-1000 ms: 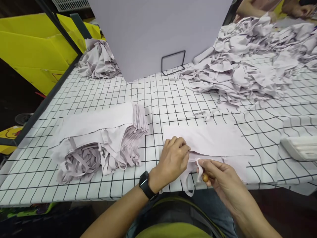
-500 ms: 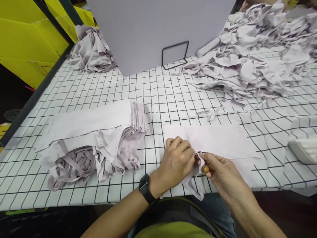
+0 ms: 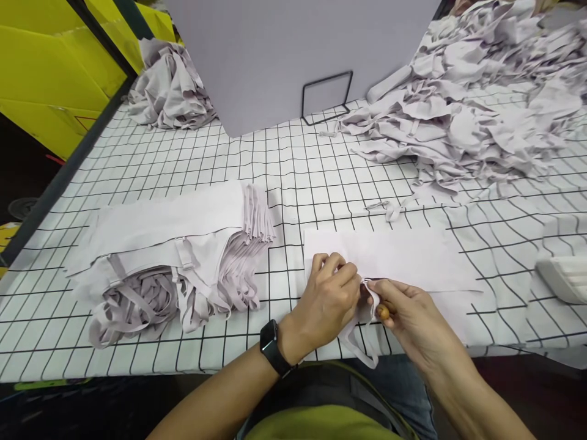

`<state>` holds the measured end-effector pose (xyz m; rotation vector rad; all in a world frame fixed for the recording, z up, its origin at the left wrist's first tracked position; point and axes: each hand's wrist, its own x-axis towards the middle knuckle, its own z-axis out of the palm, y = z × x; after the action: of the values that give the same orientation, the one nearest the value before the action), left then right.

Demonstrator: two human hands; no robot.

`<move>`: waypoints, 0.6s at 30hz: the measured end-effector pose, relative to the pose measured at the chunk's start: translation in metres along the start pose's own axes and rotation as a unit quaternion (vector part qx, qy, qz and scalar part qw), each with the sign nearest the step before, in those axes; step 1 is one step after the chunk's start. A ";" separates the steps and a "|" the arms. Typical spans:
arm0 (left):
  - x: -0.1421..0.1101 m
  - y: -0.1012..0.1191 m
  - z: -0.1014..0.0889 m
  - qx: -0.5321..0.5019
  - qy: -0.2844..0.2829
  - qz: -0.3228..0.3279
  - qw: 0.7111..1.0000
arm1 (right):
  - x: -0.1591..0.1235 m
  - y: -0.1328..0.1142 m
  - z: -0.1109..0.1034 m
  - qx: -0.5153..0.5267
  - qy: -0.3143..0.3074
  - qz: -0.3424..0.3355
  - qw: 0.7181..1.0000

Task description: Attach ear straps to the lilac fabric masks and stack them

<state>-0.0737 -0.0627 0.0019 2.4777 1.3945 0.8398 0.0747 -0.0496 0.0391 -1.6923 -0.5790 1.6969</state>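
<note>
Flat before me lies a pale lilac-white garment point(image 3: 394, 253) with thin straps. My left hand point(image 3: 328, 302), with a dark watch at the wrist, is closed on the garment's edge, fingers bent against the cloth. Close beside it, my right hand point(image 3: 408, 318) is closed around a small tool with a round, amber-brown end point(image 3: 382, 312); the rest of the tool is hidden by the fingers. A narrow strap point(image 3: 375, 299) runs between the two hands, and its loop hangs toward the table edge. The fingertips nearly meet at the fabric, so the exact contact is hidden.
To the left is a neat stack of similar garments point(image 3: 183, 214) with straps. A loose heap of fabric pieces point(image 3: 458, 122) spreads at the back right, a smaller pile point(image 3: 169, 85) at the back left. A grey panel point(image 3: 284, 61) stands behind a black wire frame point(image 3: 326, 98).
The view has shifted slightly. My left fingers have bent a little differently on the cloth; my right hand stays nearly in place with the tool.
</note>
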 end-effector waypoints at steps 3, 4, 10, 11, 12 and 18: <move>0.001 0.000 -0.001 0.002 -0.002 0.012 1.000 | -0.001 0.000 0.001 -0.010 -0.014 0.003 1.000; 0.001 0.000 -0.001 0.003 -0.007 0.014 1.000 | 0.000 0.000 0.001 -0.014 -0.016 0.004 1.000; 0.000 -0.002 0.000 0.019 -0.028 0.036 0.999 | 0.002 -0.004 -0.002 -0.061 -0.072 0.044 0.995; 0.000 -0.002 0.000 0.023 -0.026 0.040 0.999 | 0.002 -0.005 -0.002 -0.068 -0.084 0.048 0.993; 0.000 -0.001 -0.001 0.027 -0.022 0.044 0.998 | 0.001 -0.005 -0.003 -0.074 -0.095 0.050 0.991; -0.001 0.000 -0.003 0.040 -0.020 0.055 0.997 | 0.002 -0.002 -0.001 -0.072 -0.120 0.020 0.990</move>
<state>-0.0761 -0.0637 0.0040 2.6371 1.3141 0.7645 0.0766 -0.0471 0.0396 -1.6170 -0.8009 1.9448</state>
